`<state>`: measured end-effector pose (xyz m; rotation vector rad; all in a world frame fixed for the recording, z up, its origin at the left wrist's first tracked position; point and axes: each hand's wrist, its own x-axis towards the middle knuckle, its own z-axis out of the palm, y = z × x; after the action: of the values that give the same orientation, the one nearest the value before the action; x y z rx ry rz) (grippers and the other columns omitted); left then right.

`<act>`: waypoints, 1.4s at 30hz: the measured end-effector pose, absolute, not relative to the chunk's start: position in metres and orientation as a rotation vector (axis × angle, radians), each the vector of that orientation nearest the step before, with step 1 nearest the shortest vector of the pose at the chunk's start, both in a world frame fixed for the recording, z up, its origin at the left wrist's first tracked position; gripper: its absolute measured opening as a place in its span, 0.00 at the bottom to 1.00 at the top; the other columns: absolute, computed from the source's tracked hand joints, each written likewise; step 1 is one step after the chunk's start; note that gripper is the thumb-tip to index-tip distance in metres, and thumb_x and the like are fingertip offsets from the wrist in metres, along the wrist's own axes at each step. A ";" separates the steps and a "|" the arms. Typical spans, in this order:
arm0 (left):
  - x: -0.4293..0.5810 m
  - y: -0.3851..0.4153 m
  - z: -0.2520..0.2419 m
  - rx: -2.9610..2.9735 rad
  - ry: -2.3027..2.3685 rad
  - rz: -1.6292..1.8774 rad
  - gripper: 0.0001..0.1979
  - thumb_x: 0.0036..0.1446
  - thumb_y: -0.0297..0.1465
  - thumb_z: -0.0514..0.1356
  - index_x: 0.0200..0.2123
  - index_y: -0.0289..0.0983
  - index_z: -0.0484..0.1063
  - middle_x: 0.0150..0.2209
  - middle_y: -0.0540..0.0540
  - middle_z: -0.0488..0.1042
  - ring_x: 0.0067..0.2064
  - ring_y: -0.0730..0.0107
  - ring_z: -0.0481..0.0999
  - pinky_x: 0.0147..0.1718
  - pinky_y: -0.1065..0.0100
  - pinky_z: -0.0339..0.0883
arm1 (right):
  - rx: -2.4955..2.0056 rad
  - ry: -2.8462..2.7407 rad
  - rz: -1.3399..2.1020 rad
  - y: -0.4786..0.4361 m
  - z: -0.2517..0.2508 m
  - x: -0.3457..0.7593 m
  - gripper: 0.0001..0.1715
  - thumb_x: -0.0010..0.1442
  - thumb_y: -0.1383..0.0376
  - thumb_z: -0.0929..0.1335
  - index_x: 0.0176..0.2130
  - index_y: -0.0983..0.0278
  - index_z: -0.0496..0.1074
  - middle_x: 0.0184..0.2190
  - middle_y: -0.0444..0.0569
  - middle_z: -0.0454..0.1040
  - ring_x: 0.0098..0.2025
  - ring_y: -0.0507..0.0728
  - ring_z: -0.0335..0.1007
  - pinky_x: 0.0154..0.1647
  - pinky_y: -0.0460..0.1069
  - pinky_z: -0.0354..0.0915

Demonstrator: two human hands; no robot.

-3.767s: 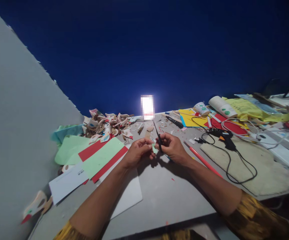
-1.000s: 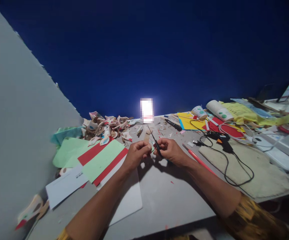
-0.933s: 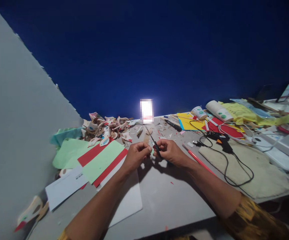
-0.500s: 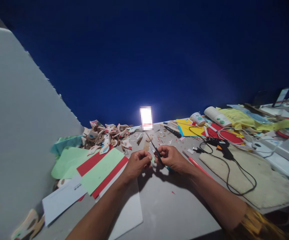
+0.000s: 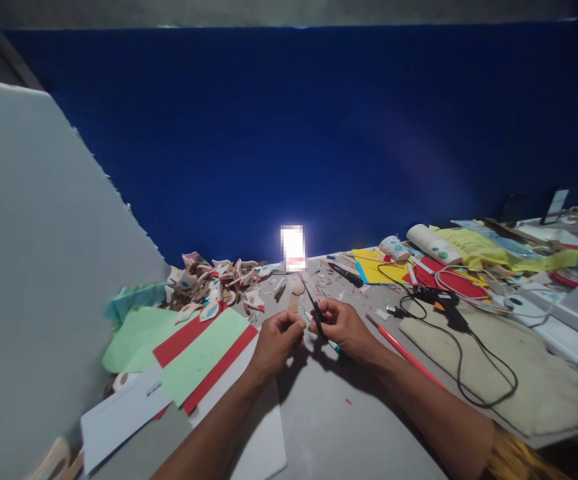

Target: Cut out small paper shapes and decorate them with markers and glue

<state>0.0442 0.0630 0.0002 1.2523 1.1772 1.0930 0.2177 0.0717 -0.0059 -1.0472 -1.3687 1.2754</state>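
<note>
Black-handled scissors (image 5: 317, 319) are held in my right hand (image 5: 341, 327), fingers curled through the handles and blades pointing away from me toward the back of the table. Just to the left, my left hand (image 5: 283, 339) is closed in a pinch, its fingertips close to the scissors. Whatever sits between those fingertips is too small to make out; a pale greenish bit shows between the two hands. Beneath and left of my left forearm lie a white sheet (image 5: 263, 427), a light green card (image 5: 206, 353) and red card strips (image 5: 219, 370).
Cut-out painted pieces (image 5: 213, 287) are heaped at the back left. A bright lit panel (image 5: 294, 248) stands at the back by the blue wall (image 5: 249, 133). On the right lie a red pencil-like stick (image 5: 403, 350), a black glue gun (image 5: 443, 307) with cable, and a beige mat (image 5: 499, 373).
The view has tilted upward slightly, so the table and both hands sit a little lower in the picture. Both hands keep nearly the same pose, the scissors still in the right one.
</note>
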 end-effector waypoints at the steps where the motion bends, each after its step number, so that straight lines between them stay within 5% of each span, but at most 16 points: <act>1: 0.044 0.063 0.001 1.261 1.172 1.071 0.10 0.45 0.37 0.66 0.24 0.36 0.72 0.18 0.51 0.71 0.21 0.75 0.66 0.23 0.72 0.58 | -1.048 -1.371 1.265 0.072 -0.006 0.218 0.18 0.43 0.59 0.79 0.29 0.64 0.72 0.25 0.42 0.73 0.30 0.52 0.66 0.32 0.48 0.61; 8: 0.034 0.064 0.010 1.333 1.104 0.889 0.10 0.42 0.35 0.67 0.23 0.36 0.71 0.17 0.52 0.70 0.20 0.75 0.66 0.22 0.72 0.59 | -1.019 -1.399 1.334 0.073 -0.009 0.219 0.15 0.42 0.64 0.78 0.29 0.64 0.72 0.25 0.43 0.74 0.28 0.51 0.66 0.28 0.46 0.59; 20: 0.038 0.058 0.015 1.055 1.004 0.965 0.17 0.43 0.41 0.72 0.27 0.34 0.74 0.24 0.47 0.74 0.23 0.71 0.74 0.23 0.71 0.63 | -1.068 -1.178 1.480 0.072 0.001 0.225 0.26 0.34 0.61 0.82 0.32 0.65 0.74 0.25 0.42 0.75 0.27 0.51 0.68 0.31 0.46 0.61; 30: 0.038 0.056 0.020 1.206 1.062 0.941 0.07 0.44 0.32 0.68 0.24 0.35 0.74 0.19 0.49 0.73 0.22 0.74 0.70 0.24 0.73 0.59 | -1.027 -1.258 1.523 0.068 0.001 0.224 0.24 0.37 0.61 0.82 0.33 0.65 0.74 0.25 0.43 0.77 0.27 0.51 0.68 0.29 0.46 0.59; 42: 0.034 0.058 0.020 0.963 0.986 0.996 0.12 0.41 0.32 0.72 0.25 0.36 0.73 0.19 0.52 0.71 0.21 0.76 0.69 0.21 0.74 0.60 | -1.012 -1.208 1.490 0.072 -0.004 0.226 0.22 0.45 0.56 0.81 0.36 0.66 0.79 0.28 0.47 0.79 0.26 0.50 0.66 0.28 0.46 0.60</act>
<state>0.0343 0.0584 0.0197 0.9625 0.9863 0.9961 0.2259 0.0721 -0.0044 -1.0117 -1.2080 1.4899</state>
